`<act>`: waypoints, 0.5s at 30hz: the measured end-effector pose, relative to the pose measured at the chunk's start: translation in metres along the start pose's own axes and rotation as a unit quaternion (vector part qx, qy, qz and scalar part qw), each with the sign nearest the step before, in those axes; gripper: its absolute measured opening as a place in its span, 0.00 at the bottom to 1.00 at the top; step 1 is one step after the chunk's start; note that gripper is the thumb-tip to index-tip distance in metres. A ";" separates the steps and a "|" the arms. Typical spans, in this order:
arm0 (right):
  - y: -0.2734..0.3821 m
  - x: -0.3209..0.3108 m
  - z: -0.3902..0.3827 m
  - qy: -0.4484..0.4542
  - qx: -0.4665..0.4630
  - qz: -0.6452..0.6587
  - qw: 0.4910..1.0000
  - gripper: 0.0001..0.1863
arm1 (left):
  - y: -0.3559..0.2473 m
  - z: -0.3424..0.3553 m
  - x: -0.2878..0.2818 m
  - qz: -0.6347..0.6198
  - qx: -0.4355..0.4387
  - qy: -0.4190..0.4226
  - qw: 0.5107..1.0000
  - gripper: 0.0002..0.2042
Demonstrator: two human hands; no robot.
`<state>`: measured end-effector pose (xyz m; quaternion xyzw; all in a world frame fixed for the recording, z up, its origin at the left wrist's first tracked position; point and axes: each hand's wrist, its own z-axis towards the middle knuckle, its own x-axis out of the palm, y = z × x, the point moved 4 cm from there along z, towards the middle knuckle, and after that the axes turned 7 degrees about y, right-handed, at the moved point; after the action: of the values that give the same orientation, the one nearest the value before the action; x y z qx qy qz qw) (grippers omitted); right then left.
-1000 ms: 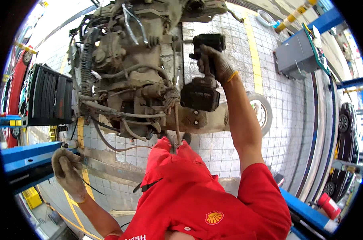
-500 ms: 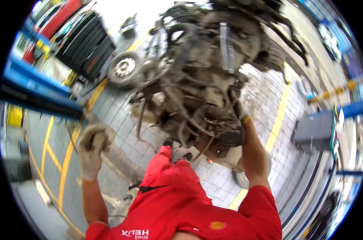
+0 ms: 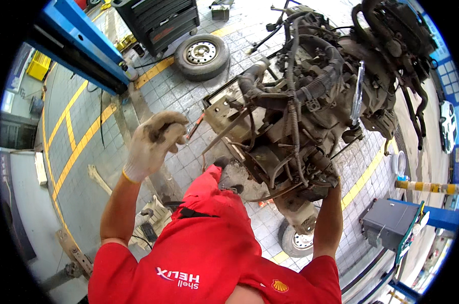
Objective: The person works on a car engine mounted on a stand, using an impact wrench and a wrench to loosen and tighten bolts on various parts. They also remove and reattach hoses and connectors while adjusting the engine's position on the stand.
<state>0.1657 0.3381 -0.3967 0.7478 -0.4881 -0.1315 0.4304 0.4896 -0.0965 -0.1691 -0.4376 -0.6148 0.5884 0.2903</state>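
A large, dirty engine and gearbox assembly (image 3: 275,147), with ribbed hoses and wiring looped over it, fills the space in front of me. My left hand (image 3: 156,144), in a soiled white glove with a yellow cuff edge, is raised left of the assembly and apart from it. Its fingers are loosely bent, the thumb stands away from them, and nothing shows in its grasp. My right hand (image 3: 335,178) reaches the near right side of the assembly; its fingers are hidden behind the parts. A shiny silver strip (image 3: 358,93) lies along the assembly's right side.
A wheel with a tyre (image 3: 201,57) lies on the tiled floor beyond, near a black tool cabinet (image 3: 161,23). Blue lift posts (image 3: 80,45) rise at the left. A second wheel (image 3: 296,239) is below the assembly. At the right stands a grey box (image 3: 391,223).
My view has shifted, so the assembly appears farther right. My left hand has moved toward the assembly and its fingers have loosened. My right arm still reaches to the assembly's right side.
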 end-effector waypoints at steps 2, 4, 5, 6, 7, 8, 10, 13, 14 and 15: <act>-0.001 -0.002 -0.006 -0.015 0.007 -0.021 1.000 0.30 | 0.007 0.004 -0.007 -0.004 -0.019 -0.009 1.000 0.11; -0.004 -0.001 -0.009 -0.025 0.016 -0.042 0.999 0.31 | 0.021 0.003 -0.016 -0.015 -0.024 -0.021 0.999 0.10; 0.001 -0.010 -0.017 -0.041 0.015 -0.057 0.997 0.31 | 0.026 0.012 -0.014 -0.028 -0.015 -0.013 0.999 0.09; -0.004 -0.009 -0.018 -0.050 0.020 -0.070 0.996 0.31 | 0.033 0.010 -0.019 -0.035 -0.027 -0.029 0.999 0.09; 0.000 -0.007 -0.016 -0.054 0.025 -0.093 0.994 0.31 | 0.046 0.007 -0.022 -0.051 -0.040 -0.054 0.996 0.08; 0.002 -0.010 -0.023 -0.071 0.031 -0.112 0.991 0.32 | 0.054 0.012 -0.022 -0.056 -0.035 -0.041 0.997 0.10; 0.008 -0.007 -0.021 -0.087 0.050 -0.167 0.981 0.32 | 0.063 0.010 -0.021 -0.067 -0.044 -0.048 0.996 0.10; 0.008 -0.014 -0.023 -0.125 0.047 -0.186 0.973 0.33 | 0.067 0.020 -0.014 -0.082 -0.036 -0.024 0.996 0.10; 0.004 -0.025 -0.021 -0.144 0.025 -0.176 0.973 0.31 | 0.067 0.024 -0.013 -0.081 -0.037 -0.018 0.996 0.10; 0.000 -0.034 -0.021 -0.164 0.003 -0.166 0.972 0.29 | 0.069 0.026 -0.014 -0.082 -0.038 -0.012 0.996 0.10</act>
<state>0.1614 0.3777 -0.3919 0.7882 -0.4210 -0.3203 0.3144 0.4871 -0.1260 -0.2379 -0.3894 -0.6739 0.5444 0.3128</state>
